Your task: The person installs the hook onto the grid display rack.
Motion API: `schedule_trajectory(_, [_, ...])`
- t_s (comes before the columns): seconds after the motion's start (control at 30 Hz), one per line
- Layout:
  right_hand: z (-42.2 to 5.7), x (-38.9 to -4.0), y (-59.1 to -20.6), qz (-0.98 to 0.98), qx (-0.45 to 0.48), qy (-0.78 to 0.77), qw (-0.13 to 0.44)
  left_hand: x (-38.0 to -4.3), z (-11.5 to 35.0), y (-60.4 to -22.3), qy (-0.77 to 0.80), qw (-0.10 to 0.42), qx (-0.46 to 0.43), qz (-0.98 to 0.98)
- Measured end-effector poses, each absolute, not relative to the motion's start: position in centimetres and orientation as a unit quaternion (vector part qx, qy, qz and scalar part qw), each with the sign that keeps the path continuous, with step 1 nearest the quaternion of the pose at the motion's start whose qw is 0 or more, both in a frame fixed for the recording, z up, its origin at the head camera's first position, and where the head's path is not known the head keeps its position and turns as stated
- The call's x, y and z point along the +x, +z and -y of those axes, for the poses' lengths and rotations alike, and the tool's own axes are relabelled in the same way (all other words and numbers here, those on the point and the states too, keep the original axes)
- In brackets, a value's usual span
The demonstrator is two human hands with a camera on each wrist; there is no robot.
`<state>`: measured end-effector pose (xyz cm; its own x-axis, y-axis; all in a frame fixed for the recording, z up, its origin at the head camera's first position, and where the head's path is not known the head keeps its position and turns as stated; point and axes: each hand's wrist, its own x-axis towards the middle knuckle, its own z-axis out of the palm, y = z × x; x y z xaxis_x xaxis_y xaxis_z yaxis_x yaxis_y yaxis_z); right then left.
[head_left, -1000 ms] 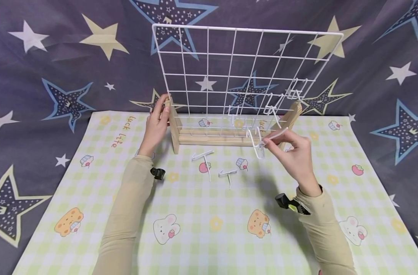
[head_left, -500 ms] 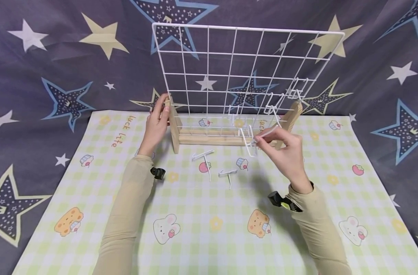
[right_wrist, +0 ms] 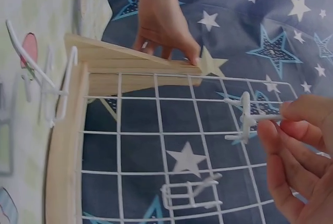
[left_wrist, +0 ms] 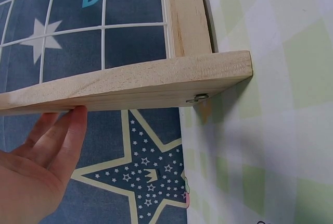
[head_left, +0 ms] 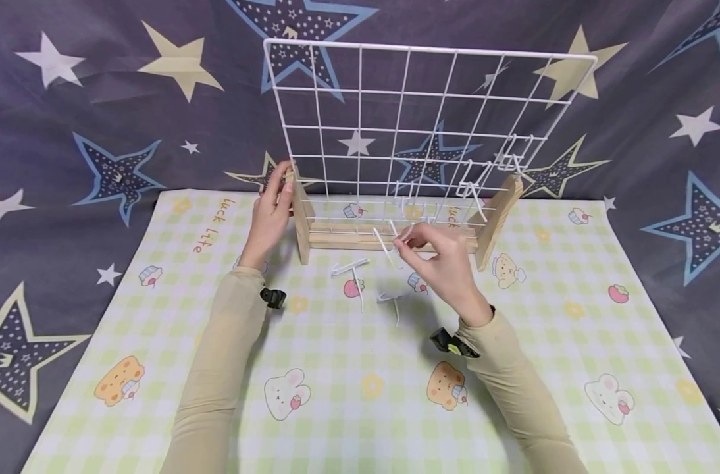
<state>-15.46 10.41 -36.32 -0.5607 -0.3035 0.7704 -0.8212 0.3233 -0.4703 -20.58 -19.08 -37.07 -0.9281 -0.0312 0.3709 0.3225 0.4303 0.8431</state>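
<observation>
A white wire grid panel (head_left: 431, 49) stands upright in a wooden base. My left hand (head_left: 268, 217) grips the left wooden side support (head_left: 301, 220) near its top; in the left wrist view, its fingertips press on the support's outer face. My right hand (head_left: 439, 263) pinches a white wire hook (right_wrist: 246, 114) by its prong between thumb and fingers. That hook is held in front of the lower grid, its double-hooked back facing left. Three similar hooks hang on the grid toward the right: an upper hook (head_left: 508, 158), a middle hook (head_left: 471, 187) and a lower hook (head_left: 403, 196).
Two loose white hooks, a larger hook (head_left: 351, 270) and a smaller hook (head_left: 393, 298), lie on the checked tablecloth (head_left: 336, 421) before the rack. A dark star-patterned cloth (head_left: 158, 118) hangs behind. The right wooden support (head_left: 497, 220) stands beyond my right hand.
My right hand has moved left with the wire hook, from near the right support to the middle front of the grid. My left hand has stayed in place.
</observation>
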Motion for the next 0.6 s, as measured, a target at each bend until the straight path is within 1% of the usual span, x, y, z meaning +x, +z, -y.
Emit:
schedule_trajectory(0.23, [-8.8, -15.9, -37.6, 0.783, 0.367, 0.418, 0.278, -22.8, 20.1, -40.0, -0.526, 0.179, -0.090, 0.827])
schedule_trajectory(0.4, [-7.9, -16.5, -37.7, 0.796, 0.353, 0.389, 0.302, -23.1, 20.3, -40.4, -0.523, 0.181, -0.087, 0.828])
schedule_trajectory(0.6, [-7.0, -17.2, -36.9, 0.786, 0.345, 0.389, 0.333, -23.0, 20.2, -40.3, -0.520, 0.182, -0.088, 0.830])
